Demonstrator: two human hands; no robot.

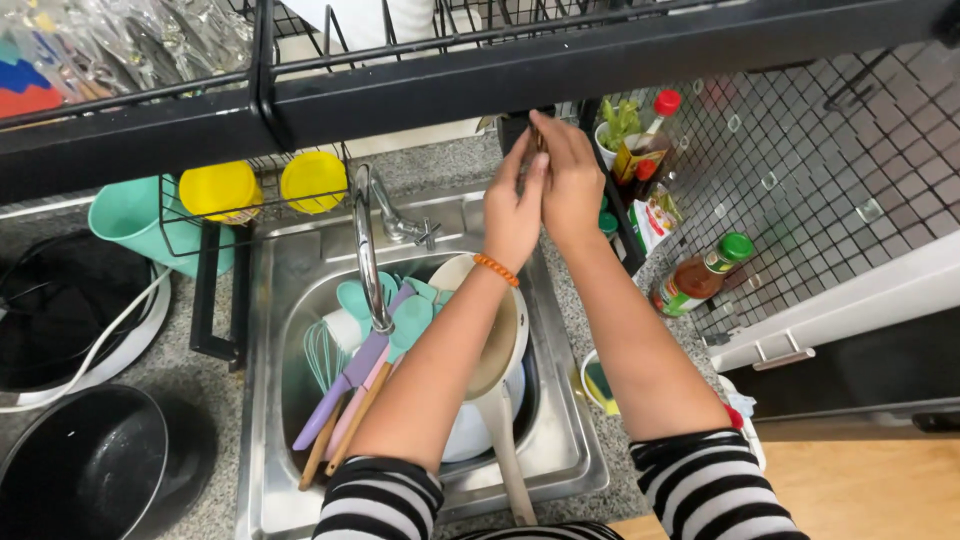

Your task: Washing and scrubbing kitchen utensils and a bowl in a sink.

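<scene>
Currently both hands are raised at upper centre of frame, pressed together just under the black metal dish rack bar (600,60). Left hand (513,215), with an orange bead bracelet (497,269) on its wrist, has fingers closed around a thin dark brown stick-like utensil (537,138); only a short piece of it shows above the fingertips, exact kind unclear. Right hand (572,180) wraps over the same utensil from the other side, fingers curled, touching the left hand. The utensil's top end sits at a dark holder (515,125) hanging from the rack; can't tell if it's inside.

Below, centre frame: stainless steel sink (280,290) with a chrome tap (368,250). In the basin: teal silicone spatulas (405,320), a purple-handled utensil (340,385), a wire whisk (322,355), a cream frying pan (500,350) under the left forearm.

Upper left: two yellow plastic cups (265,188) in a wire basket, a teal plastic jug (125,215) beside it. Lower left: a black pot (80,465). Right of the sink: a green-capped sauce bottle (703,274) lying near the mosaic tile wall (800,170), and a red-capped bottle (650,140) upright behind the hands.
</scene>
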